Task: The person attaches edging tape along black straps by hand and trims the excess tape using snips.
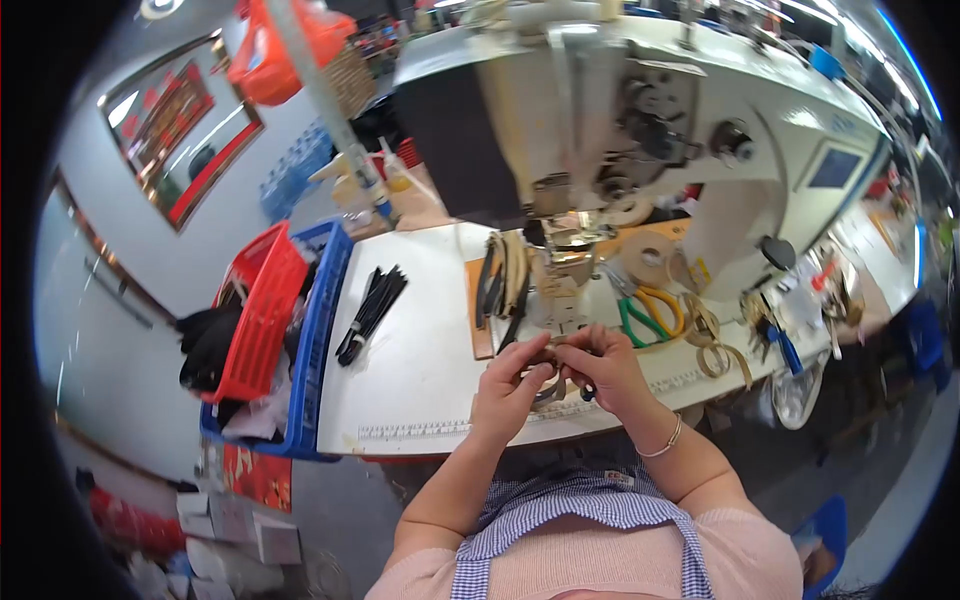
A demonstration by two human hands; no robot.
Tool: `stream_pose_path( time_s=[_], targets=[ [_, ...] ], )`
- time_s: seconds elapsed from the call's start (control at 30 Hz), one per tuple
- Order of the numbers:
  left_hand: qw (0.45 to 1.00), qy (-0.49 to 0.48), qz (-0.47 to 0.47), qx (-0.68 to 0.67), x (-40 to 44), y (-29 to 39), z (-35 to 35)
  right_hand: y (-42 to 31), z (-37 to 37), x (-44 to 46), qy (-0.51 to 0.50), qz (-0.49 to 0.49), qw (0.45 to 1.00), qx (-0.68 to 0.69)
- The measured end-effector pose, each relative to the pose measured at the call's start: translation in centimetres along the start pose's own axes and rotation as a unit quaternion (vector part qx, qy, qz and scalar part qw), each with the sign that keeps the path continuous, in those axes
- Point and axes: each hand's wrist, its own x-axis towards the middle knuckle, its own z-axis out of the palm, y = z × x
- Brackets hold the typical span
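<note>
In front of the sewing machine [720, 190], my left hand [508, 392] and my right hand [612, 368] meet over the front of the white table. The fingers of both are pinched together on a narrow strap [550, 392], with a tan part at the fingertips and a darker loop hanging below. Much of the strap is hidden by the fingers. A small dark end [588, 392] pokes out under my right hand. Just beyond my hands is the metal sewing plate [562, 300]. Left of that plate lies a bundle of tan and black straps [506, 280].
Right of my hands lie green-handled scissors [643, 320], yellow-handled scissors [668, 308], a tape roll [648, 256] and curled tan strips [722, 360]. To the left are black strips [372, 312], a blue crate [312, 390] and a red basket [262, 310]. A ruler [415, 431] runs along the table's front edge.
</note>
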Motion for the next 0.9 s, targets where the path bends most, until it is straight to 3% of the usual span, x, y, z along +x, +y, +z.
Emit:
stream_pose_path(
  time_s=[0.1, 0.13, 0.2, 0.33, 0.4, 0.53, 0.9],
  targets=[
    [0.997, 0.061, -0.036, 0.009, -0.1, 1.2, -0.2, -0.8, -0.2, 0.0, -0.013, -0.007, 0.999, -0.046],
    [0.995, 0.099, -0.003, -0.008, -0.1, 2.5, -0.1, -1.0, -0.3, 0.3, -0.014, -0.019, 0.998, -0.063],
    [0.997, 0.047, 0.068, 0.010, -0.7, 4.0, -1.4, -2.1, -0.5, 0.6, 0.004, -0.035, 0.991, -0.131],
    [0.997, 0.023, -0.053, 0.052, -0.2, 3.8, -0.2, -2.9, 0.7, 0.6, -0.031, -0.056, 0.977, -0.205],
    [0.995, 0.066, -0.057, 0.039, -0.2, 2.6, -0.4, -2.8, 1.1, 0.2, -0.052, -0.056, 0.968, -0.239],
    [0.993, 0.090, -0.060, 0.046, -0.6, 1.9, -0.5, -1.4, 0.8, -0.3, -0.066, -0.004, 0.986, -0.154],
    [0.993, 0.064, -0.072, 0.073, -1.1, 1.3, -0.9, -1.1, 0.2, -0.9, -0.061, 0.030, 0.985, -0.158]
  ],
)
